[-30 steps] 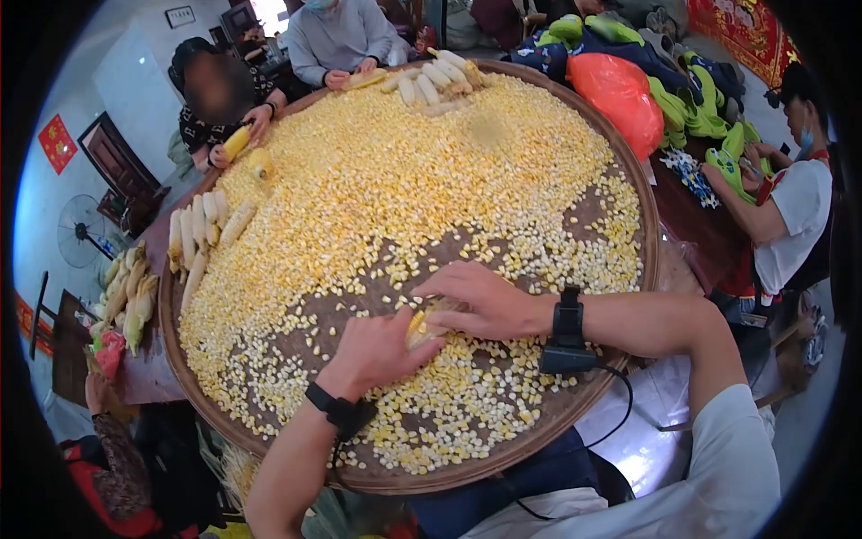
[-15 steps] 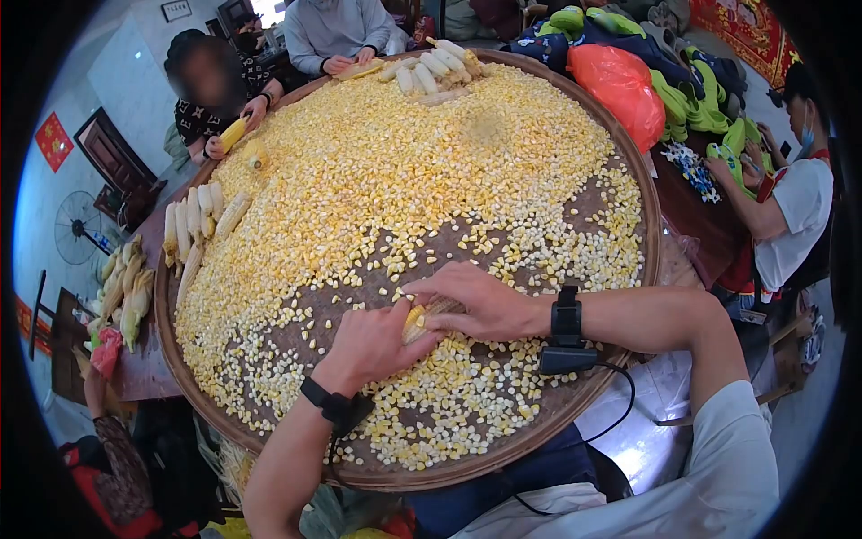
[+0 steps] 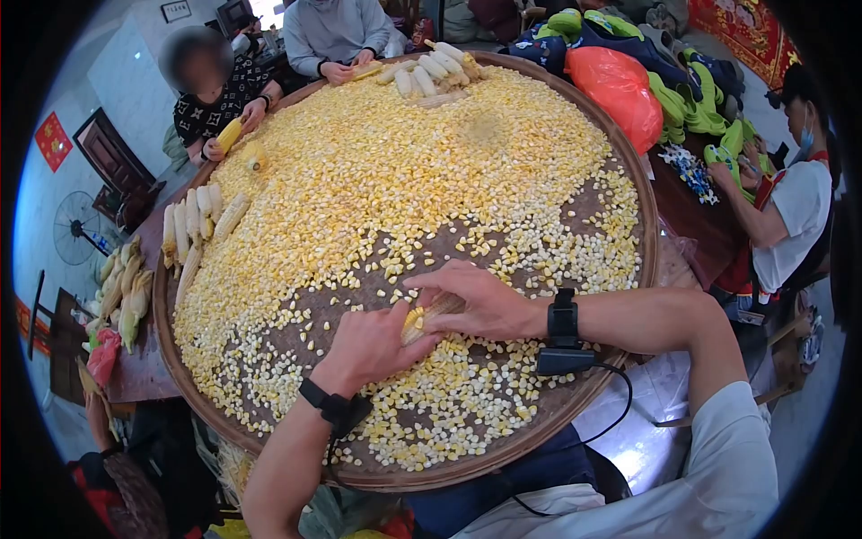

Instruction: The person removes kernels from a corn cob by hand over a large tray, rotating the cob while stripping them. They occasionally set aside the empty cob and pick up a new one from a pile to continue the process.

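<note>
Over the near part of a big round tray, both hands meet on one partly shelled corn cob. My left hand is closed round its left end, thumb pointing toward the other hand. My right hand grips the bare right part of the cob, its index finger arched over the top. Yellow kernels show in the gap between the hands; the rest of the cob is hidden under my fingers. Loose corn kernels lie scattered beneath and around both hands, heaped thicker toward the far side.
Stripped cobs lie at the tray's left edge, with another pile of cobs at the back. Unhusked corn sits beyond the left rim. A red plastic bag and green shoes are at right. Several other people work around.
My right index finger has lifted slightly off the cob; my left hand looks unchanged. At lower left, another person's hand has moved down from the pink bag. The person at upper left has shifted their head.
</note>
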Motion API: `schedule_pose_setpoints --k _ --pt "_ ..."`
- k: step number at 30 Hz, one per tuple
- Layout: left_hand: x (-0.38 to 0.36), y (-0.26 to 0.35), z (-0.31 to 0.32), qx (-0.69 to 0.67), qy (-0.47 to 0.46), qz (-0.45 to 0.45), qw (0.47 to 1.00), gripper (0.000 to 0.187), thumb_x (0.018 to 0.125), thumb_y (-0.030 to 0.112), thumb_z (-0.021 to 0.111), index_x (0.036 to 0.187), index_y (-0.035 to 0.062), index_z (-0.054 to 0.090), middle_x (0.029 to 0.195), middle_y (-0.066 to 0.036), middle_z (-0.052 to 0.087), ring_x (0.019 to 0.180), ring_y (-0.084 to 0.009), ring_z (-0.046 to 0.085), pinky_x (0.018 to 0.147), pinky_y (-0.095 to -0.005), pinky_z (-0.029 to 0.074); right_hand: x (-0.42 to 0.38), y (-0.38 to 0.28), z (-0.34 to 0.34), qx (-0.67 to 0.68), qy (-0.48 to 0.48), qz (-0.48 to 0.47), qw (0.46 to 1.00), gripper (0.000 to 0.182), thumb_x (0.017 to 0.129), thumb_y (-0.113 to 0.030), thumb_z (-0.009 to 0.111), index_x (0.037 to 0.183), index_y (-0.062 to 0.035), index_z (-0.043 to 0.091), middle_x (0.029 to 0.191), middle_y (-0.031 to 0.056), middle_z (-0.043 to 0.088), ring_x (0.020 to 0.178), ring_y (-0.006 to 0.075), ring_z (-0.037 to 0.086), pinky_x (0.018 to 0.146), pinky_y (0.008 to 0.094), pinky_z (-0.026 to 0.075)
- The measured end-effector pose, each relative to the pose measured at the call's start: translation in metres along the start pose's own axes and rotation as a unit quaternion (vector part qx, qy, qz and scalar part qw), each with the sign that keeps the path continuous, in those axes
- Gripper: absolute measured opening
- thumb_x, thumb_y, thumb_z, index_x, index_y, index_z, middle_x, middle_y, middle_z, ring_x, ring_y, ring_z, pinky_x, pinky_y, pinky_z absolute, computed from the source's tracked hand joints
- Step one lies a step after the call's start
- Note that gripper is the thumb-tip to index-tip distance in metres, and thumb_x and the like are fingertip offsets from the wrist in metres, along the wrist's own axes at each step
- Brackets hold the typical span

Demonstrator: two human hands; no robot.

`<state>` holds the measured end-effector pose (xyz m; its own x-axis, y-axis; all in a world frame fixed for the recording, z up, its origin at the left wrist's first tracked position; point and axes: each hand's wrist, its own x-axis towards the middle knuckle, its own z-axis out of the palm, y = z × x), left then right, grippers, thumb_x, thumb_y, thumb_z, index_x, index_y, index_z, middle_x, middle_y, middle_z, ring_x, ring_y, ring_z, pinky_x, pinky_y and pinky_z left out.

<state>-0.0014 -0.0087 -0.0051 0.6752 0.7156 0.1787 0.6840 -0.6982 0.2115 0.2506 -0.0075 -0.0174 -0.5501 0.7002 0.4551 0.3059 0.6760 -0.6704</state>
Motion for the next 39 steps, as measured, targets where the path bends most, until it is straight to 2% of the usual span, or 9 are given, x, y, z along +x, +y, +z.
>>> schedule_pose_setpoints --k 13,16,22,25,30,34,37,38,39 --pt "0.0 0.0 -0.001 0.009 -0.008 0.0 1.0 0.067 0.097 0.068 0.065 0.101 0.0007 0.066 0.07 -0.025 0.072 0.065 -0.0452 0.073 0.061 -0.0563 0.057 0.0 -0.002 0.003 0.012 0.03 -0.02 0.999 0.06 0.088 -0.013 0.088 0.145 -0.0137 0.067 0.106 0.0046 0.076 0.103 0.0237 0.069 0.094 0.0394 0.056" --pt "0.001 0.0 -0.001 0.008 -0.008 0.0 1.0 0.067 0.098 0.067 0.064 0.107 0.0014 0.066 0.07 -0.024 0.072 0.065 -0.0448 0.073 0.061 -0.056 0.057 0.002 -0.002 0.002 0.008 0.021 -0.041 0.999 0.059 0.088 -0.013 0.088 0.144 -0.0136 0.067 0.104 0.0041 0.074 0.101 0.0236 0.069 0.092 0.0396 0.057" --pt "0.002 -0.001 0.001 -0.013 0.019 0.018 1.0 0.065 0.098 0.065 0.065 0.117 0.0027 0.067 0.071 -0.023 0.073 0.066 -0.0447 0.073 0.062 -0.056 0.058 0.004 0.0 -0.004 0.052 -0.061 -0.029 0.996 0.06 0.091 -0.008 0.081 0.148 -0.012 0.062 0.111 0.0079 0.071 0.108 0.0288 0.066 0.098 0.0427 0.053" --pt "0.001 -0.002 0.001 -0.002 0.006 0.009 1.0 0.065 0.098 0.064 0.065 0.117 0.0026 0.067 0.072 -0.023 0.073 0.067 -0.0445 0.073 0.063 -0.056 0.058 0.002 -0.004 0.0 0.049 -0.015 -0.054 0.997 0.063 0.093 -0.012 0.078 0.153 -0.0108 0.058 0.117 0.0115 0.071 0.112 0.0305 0.067 0.101 0.0432 0.053" --pt "-0.001 -0.002 0.001 0.007 -0.006 -0.008 1.0 0.065 0.097 0.065 0.066 0.114 0.0022 0.068 0.073 -0.023 0.074 0.068 -0.0445 0.074 0.064 -0.0553 0.059 0.001 0.003 0.005 0.041 -0.042 -0.015 0.998 0.066 0.095 -0.016 0.075 0.157 -0.0091 0.054 0.125 0.0156 0.07 0.117 0.0327 0.066 0.104 0.0444 0.053" --pt "0.005 0.015 -0.018 0.003 -0.107 -0.092 0.99 0.062 0.093 0.056 0.077 0.126 0.0048 0.065 0.099 -0.025 0.076 0.088 -0.0468 0.074 0.076 -0.0553 0.059 0.0 0.007 0.005 0.031 -0.054 -0.007 0.998 0.067 0.095 -0.016 0.076 0.158 -0.0087 0.054 0.125 0.0162 0.07 0.117 0.0332 0.066 0.104 0.0449 0.053" --pt "0.003 0.013 -0.017 0.008 -0.086 -0.073 0.994 0.063 0.093 0.061 0.074 0.119 0.004 0.067 0.08 -0.024 0.075 0.073 -0.0481 0.073 0.067 -0.0574 0.059 -0.001 0.003 0.004 0.054 -0.041 -0.003 0.998 0.067 0.094 -0.015 0.077 0.157 -0.0079 0.055 0.123 0.0158 0.07 0.116 0.0329 0.066 0.104 0.045 0.053" --pt "0.003 0.012 -0.015 0.003 -0.068 -0.063 0.996 0.063 0.093 0.063 0.073 0.11 0.0031 0.068 0.072 -0.023 0.072 0.069 -0.0469 0.072 0.065 -0.0565 0.058 -0.001 0.003 0.005 0.062 -0.034 -0.009 0.997 0.068 0.093 -0.014 0.08 0.157 -0.0081 0.055 0.122 0.0153 0.07 0.116 0.0325 0.066 0.104 0.0446 0.053" --pt "0.004 0.011 -0.015 0.004 -0.062 -0.055 0.997 0.063 0.093 0.064 0.073 0.108 0.0028 0.068 0.072 -0.023 0.072 0.068 -0.0463 0.072 0.064 -0.0559 0.058 0.0 0.002 0.003 0.057 -0.036 -0.003 0.998 0.068 0.093 -0.014 0.08 0.157 -0.0085 0.055 0.121 0.015 0.07 0.115 0.0323 0.066 0.104 0.0444 0.053"
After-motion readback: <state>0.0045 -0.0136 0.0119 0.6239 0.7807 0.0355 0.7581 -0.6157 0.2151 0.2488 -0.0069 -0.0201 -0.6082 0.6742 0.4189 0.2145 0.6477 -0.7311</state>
